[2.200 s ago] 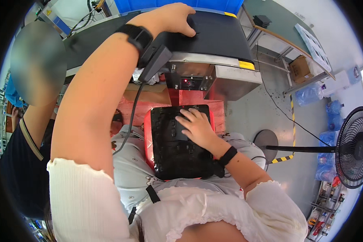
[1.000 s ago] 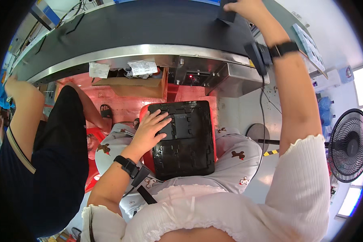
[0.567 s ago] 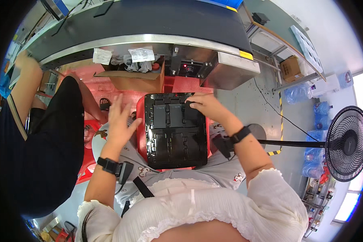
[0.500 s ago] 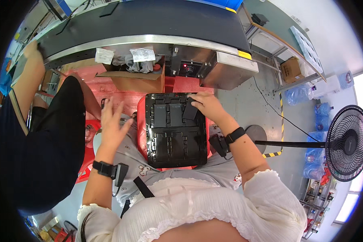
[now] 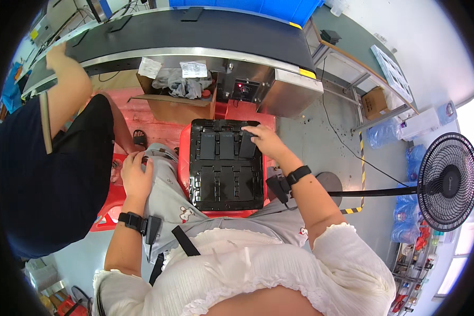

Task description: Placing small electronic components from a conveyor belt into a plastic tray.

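Observation:
A black plastic tray (image 5: 226, 205) with moulded compartments rests on a red stool (image 5: 185, 152) between my knees. Two flat, dark rectangular pieces (image 5: 227, 146) lie side by side in its far row; the near row's compartments show bare. At the far right compartment, my right hand (image 5: 264, 141) has its fingers closed on the upper end of a third dark rectangular piece (image 5: 247, 146), which is slightly tilted. My left hand (image 5: 136, 175) holds nothing and lies over my left knee, fingers stretched out. Each of my wrists wears a black strap.
Beyond the tray runs a black conveyor belt (image 5: 158, 32) carrying several flat dark pieces. Under it stands a cardboard box (image 5: 181, 110) of grey plastic bags. A co-worker's arm (image 5: 68, 84) reaches to the belt at left. A black fan (image 5: 447, 181) stands at right.
My left hand has dropped from beside the tray onto my left knee. The piece under my right hand has straightened in its compartment. Another dark piece shows on the belt.

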`<state>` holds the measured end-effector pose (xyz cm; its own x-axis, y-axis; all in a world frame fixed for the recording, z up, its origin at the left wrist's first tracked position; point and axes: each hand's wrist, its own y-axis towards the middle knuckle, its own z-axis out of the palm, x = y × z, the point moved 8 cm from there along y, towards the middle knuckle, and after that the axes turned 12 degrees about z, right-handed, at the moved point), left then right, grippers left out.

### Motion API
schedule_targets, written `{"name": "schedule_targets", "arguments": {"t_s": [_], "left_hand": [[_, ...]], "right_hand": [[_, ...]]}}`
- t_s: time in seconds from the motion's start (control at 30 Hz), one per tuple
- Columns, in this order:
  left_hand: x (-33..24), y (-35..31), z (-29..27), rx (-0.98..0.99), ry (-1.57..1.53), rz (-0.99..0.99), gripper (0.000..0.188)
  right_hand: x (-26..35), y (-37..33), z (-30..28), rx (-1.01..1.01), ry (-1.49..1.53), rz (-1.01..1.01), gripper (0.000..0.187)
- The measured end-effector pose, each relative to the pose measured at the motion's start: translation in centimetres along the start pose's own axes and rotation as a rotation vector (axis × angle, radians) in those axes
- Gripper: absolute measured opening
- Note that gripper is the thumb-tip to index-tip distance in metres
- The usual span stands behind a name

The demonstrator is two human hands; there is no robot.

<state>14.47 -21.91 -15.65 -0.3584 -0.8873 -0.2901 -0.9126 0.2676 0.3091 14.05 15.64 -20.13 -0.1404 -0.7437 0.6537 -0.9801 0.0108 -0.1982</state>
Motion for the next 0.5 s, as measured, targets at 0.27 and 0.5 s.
{"name": "schedule_targets", "arguments": {"t_s": [0.27, 0.5], "left_hand": [[-0.4, -0.2, 0.1, -0.012, 0.012, -0.016, 0.031], [-1.2, 0.4, 0.6, 0.147, 0.025, -0.04, 0.039]], "right_hand": [[1.3, -5.5, 4.7, -0.283, -0.499, -0.109, 0.045], [4.6, -4.3, 0.3, 0.03, -0.513, 0.064, 0.045]]}}
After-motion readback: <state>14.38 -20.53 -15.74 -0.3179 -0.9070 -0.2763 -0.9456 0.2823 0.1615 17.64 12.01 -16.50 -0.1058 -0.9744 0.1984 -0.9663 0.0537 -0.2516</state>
